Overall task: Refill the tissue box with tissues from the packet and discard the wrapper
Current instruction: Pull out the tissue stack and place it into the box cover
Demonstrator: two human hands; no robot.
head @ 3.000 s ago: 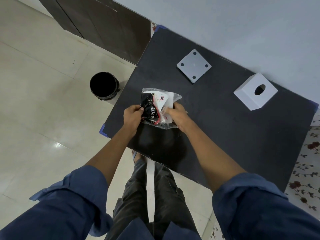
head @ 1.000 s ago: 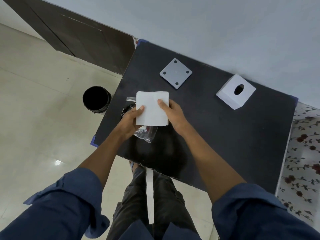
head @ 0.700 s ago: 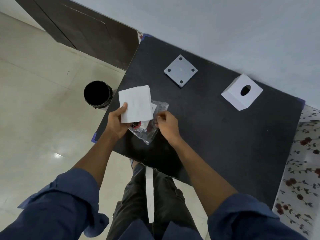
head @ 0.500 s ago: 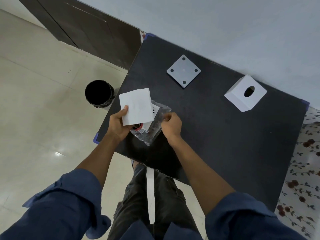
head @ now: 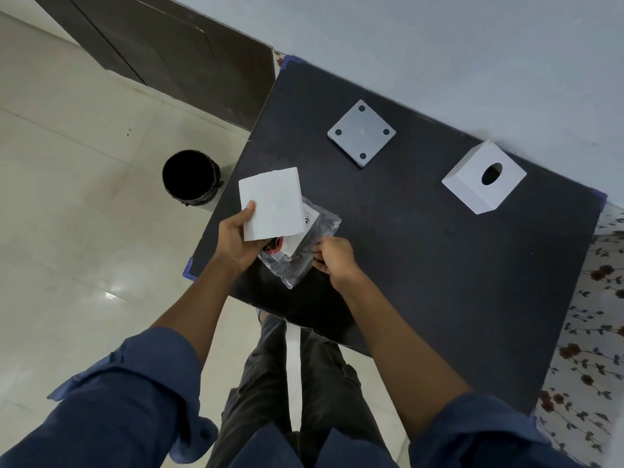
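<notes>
My left hand (head: 236,241) holds a square stack of white tissues (head: 271,202) above the near left part of the black table (head: 439,265), thumb on top. Under and just right of the stack lies the clear plastic wrapper (head: 305,251) with red and black print. My right hand (head: 334,256) pinches the wrapper's right edge with curled fingers. The white tissue box (head: 483,177), with an oval hole in its top, stands at the far right of the table. Its flat grey base plate (head: 361,131) with a dark dot in each corner lies apart, at the far middle.
A black bin (head: 189,177) stands on the pale tiled floor just left of the table. A dark wooden door (head: 169,45) is beyond it, and a floral cloth (head: 594,332) hangs along the table's right side. The wall runs behind the table.
The tissue stack has come out of the wrapper and passed into my left hand alone. My right hand let go of the stack and took hold of the wrapper's edge.
</notes>
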